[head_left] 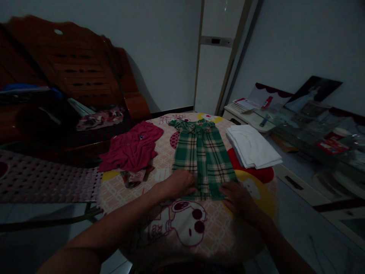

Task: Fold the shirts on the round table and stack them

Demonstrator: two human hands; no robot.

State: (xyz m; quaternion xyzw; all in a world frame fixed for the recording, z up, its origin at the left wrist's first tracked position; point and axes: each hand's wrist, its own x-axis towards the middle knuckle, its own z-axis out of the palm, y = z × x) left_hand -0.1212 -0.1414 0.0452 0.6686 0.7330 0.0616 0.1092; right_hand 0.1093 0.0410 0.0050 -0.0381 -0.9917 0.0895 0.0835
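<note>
A green plaid dress (199,152) with a gathered, ruffled top lies spread on the round table, its hem toward me. My left hand (182,183) is at the lower left part of the dress, fingers curled against the cloth as if closed on it; the fingertips are partly hidden. At the lower right corner of the hem, my right hand (235,196) rests with fingers stretched out and a little apart on the fabric. To the left lies a crumpled dark pink shirt (134,148). A folded white cloth (252,146) sits on the right.
A patterned tablecloth (216,232) covers the table. Behind at left stands a carved wooden bench (80,72) with cloths on it, beside a woven seat (51,179). A glass-topped cabinet (299,121) holding several items runs along the right. A tall white appliance (213,72) stands behind.
</note>
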